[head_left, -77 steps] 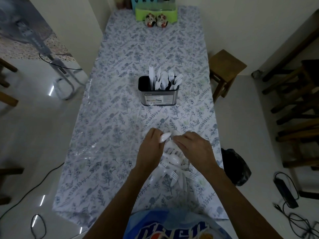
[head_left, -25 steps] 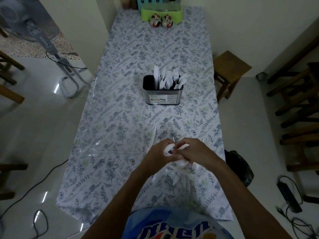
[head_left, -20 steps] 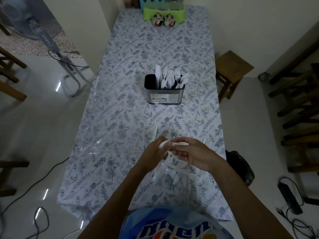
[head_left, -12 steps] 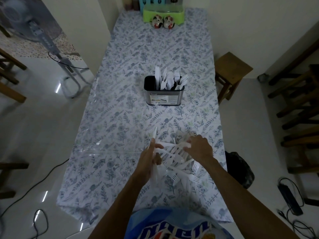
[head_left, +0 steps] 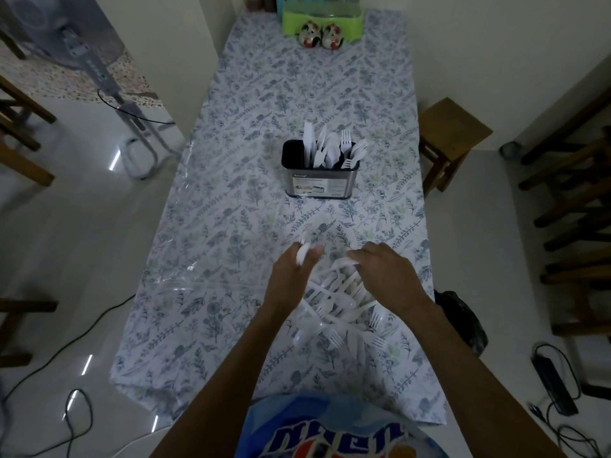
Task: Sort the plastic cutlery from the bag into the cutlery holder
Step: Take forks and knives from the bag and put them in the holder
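A pile of white plastic cutlery point(head_left: 337, 305) lies in a clear plastic bag on the near part of the table. My left hand point(head_left: 292, 276) grips white plastic spoons point(head_left: 302, 252) by the bowls at the pile's left edge. My right hand point(head_left: 385, 271) reaches down over the pile, fingertips on a white piece point(head_left: 345, 263). The metal cutlery holder point(head_left: 320, 175) stands upright in the middle of the table, with knives, spoons and forks sticking out of it.
The table has a floral cloth point(head_left: 251, 200) under clear film. A green tray point(head_left: 322, 16) with two small figurines stands at the far end. A wooden stool point(head_left: 453, 133) is at the right, a fan stand point(head_left: 99, 77) at the left, cables on the floor.
My hands were together over the pile; they have moved apart. The left hand has lifted spoons at the pile's left, and the right hand has reached back onto the pile.
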`<move>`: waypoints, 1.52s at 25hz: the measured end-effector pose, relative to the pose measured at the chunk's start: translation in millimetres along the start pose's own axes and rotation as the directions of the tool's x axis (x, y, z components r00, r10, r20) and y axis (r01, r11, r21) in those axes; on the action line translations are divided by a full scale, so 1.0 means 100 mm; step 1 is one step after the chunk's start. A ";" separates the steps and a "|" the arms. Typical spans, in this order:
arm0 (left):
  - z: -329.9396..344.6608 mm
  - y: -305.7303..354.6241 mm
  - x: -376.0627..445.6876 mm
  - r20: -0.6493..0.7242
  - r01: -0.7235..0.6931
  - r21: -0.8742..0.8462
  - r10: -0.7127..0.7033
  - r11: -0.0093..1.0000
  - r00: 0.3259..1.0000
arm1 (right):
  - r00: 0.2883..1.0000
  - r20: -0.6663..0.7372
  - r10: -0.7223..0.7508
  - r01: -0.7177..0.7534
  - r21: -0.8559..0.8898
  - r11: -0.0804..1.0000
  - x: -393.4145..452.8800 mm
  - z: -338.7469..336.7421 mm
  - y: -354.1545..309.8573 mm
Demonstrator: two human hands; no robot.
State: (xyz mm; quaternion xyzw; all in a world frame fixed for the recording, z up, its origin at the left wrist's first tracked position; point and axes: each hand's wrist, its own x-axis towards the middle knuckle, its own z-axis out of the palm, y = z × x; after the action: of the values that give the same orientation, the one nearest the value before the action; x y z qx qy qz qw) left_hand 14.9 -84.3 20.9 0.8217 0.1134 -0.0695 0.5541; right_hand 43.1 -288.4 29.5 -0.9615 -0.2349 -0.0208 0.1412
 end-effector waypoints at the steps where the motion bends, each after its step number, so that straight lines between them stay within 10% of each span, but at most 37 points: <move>1: 0.03 0.04 0.04 0.037 -0.020 0.060 0.018 0.998 0.999 | 0.997 0.070 -0.028 0.029 -0.010 1.000 0.04 -0.07 -0.05; 5: 0.12 0.00 0.06 0.099 -0.039 0.123 0.027 0.992 0.995 | 0.926 0.372 0.068 -0.042 -0.077 0.996 0.14 -0.12 -0.14; 9: 0.01 -0.03 0.02 0.076 -0.011 0.162 -0.002 0.987 0.997 | 0.957 0.258 0.131 -0.156 0.081 0.984 0.20 -0.29 -0.17; 16: -0.04 0.05 -0.18 0.226 0.112 -0.375 -0.026 0.920 0.974 | 0.906 0.397 0.147 -0.370 0.578 0.727 0.28 -0.22 -0.35; 22: -0.16 -0.29 -0.22 0.150 0.347 -0.610 -0.326 0.713 0.933 | 0.796 0.521 0.308 -0.366 0.008 0.931 -0.17 0.55 -0.08; 32: -0.03 0.08 0.02 0.075 0.070 0.011 -0.070 0.998 0.995 | 0.978 0.197 0.072 -0.136 0.335 0.932 0.17 -0.24 -0.29; 38: -0.08 -0.06 -0.15 0.213 0.365 -0.564 -0.296 0.741 0.931 | 0.900 0.432 0.063 -0.377 0.696 0.611 0.48 -0.13 -0.15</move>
State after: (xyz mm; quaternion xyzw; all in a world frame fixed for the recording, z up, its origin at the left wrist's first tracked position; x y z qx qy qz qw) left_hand -1.3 -76.2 22.1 0.5679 0.2427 -0.1726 0.7673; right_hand 79.4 -257.7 51.2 -0.8177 -0.1210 0.2773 0.4897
